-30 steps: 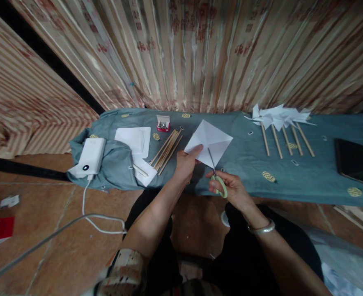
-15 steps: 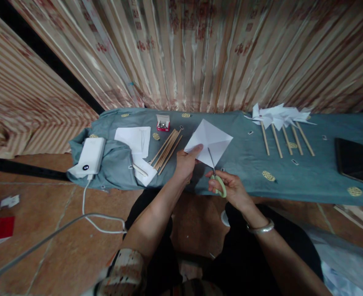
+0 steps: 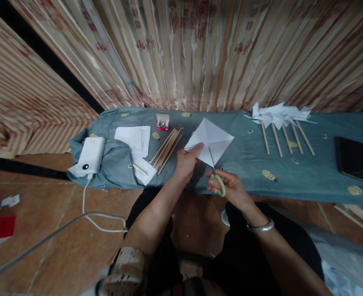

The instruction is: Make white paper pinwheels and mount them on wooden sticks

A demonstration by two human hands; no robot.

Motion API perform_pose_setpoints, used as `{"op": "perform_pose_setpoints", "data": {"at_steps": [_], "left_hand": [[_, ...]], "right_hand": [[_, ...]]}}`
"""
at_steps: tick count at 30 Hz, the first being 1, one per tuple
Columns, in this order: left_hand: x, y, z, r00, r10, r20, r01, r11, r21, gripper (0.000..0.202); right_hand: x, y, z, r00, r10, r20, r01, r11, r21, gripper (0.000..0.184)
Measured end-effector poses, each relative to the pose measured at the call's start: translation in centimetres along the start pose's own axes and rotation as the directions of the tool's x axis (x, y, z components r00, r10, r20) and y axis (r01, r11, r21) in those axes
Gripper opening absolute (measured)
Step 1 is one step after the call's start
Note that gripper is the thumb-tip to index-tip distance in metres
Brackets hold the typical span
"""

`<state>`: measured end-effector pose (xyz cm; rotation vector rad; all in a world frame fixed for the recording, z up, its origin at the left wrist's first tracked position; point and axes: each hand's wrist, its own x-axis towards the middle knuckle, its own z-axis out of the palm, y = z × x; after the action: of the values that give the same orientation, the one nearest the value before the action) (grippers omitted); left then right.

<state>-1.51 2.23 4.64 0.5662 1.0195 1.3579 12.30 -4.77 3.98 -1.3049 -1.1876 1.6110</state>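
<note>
My left hand point(image 3: 186, 162) pinches the near left edge of a white square of paper point(image 3: 209, 139) and holds it up over the blue cloth-covered table point(image 3: 249, 164). My right hand point(image 3: 229, 189) grips green-handled scissors point(image 3: 216, 176). Their blades point up into the paper's near corner, along a crease. A bundle of wooden sticks point(image 3: 166, 148) lies just left of my left hand.
Finished paper pinwheels on sticks point(image 3: 280, 123) lie at the back right, a black phone point(image 3: 352, 159) at the far right. White sheets point(image 3: 134, 139), a small red box of pins point(image 3: 163, 122) and a white power bank point(image 3: 90, 155) with a cable sit to the left. A curtain hangs behind.
Almost nothing has changed. The paper and both hands have shifted very slightly; the scissors stay in the paper's near corner.
</note>
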Motion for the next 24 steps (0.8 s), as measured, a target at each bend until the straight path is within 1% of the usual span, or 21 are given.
{"op": "perform_pose_setpoints", "data": {"at_steps": [4,8,11,13,15,17,19,21,22,24], "left_hand": [[0.1,0.2,0.0,1.000,0.020,0.001,-0.020,1.000,-0.016,0.039],[0.2,0.8,-0.2,0.999,0.035,0.005,-0.035,0.999,-0.031,0.042],[0.3,1.3,-0.5,0.998,0.067,-0.008,-0.068,0.997,-0.038,0.041],[0.4,1.5,-0.7,0.996,0.092,-0.024,-0.093,0.995,-0.045,0.040],[0.4,1.5,-0.8,0.995,0.101,-0.018,-0.102,0.994,-0.043,0.041],[0.2,1.2,-0.9,0.996,0.084,0.004,-0.084,0.996,-0.023,0.041],[-0.1,0.8,-1.0,0.998,0.042,0.036,-0.043,0.999,0.012,0.040],[-0.5,0.2,-1.0,0.997,-0.004,0.079,0.000,0.998,0.056,0.036],[-0.7,-0.1,-0.9,0.994,-0.024,0.106,0.015,0.997,0.077,0.032],[-1.0,-0.7,-1.0,0.987,-0.051,0.152,0.032,0.992,0.121,0.025]], "right_hand": [[-0.3,-0.2,-0.2,0.998,-0.014,0.063,0.020,0.996,-0.087,0.048],[-0.8,-0.1,-0.5,0.994,0.010,0.111,0.002,0.994,-0.108,0.051],[-1.1,0.2,-1.0,0.992,0.023,0.120,-0.009,0.994,-0.113,0.052],[-1.1,0.5,-1.6,0.996,0.022,0.091,-0.012,0.994,-0.109,0.053],[-1.1,0.7,-2.4,1.000,-0.002,0.002,0.002,0.995,-0.099,0.052],[-0.8,0.7,-3.3,0.987,-0.058,-0.150,0.045,0.995,-0.084,0.051],[-0.5,0.6,-4.3,0.945,-0.124,-0.303,0.112,0.992,-0.055,0.049],[0.0,0.5,-5.3,0.894,-0.170,-0.414,0.181,0.983,-0.013,0.049],[0.2,0.4,-5.7,0.871,-0.186,-0.454,0.212,0.977,0.006,0.049],[0.6,0.3,-6.4,0.844,-0.215,-0.491,0.260,0.965,0.024,0.048]]}}
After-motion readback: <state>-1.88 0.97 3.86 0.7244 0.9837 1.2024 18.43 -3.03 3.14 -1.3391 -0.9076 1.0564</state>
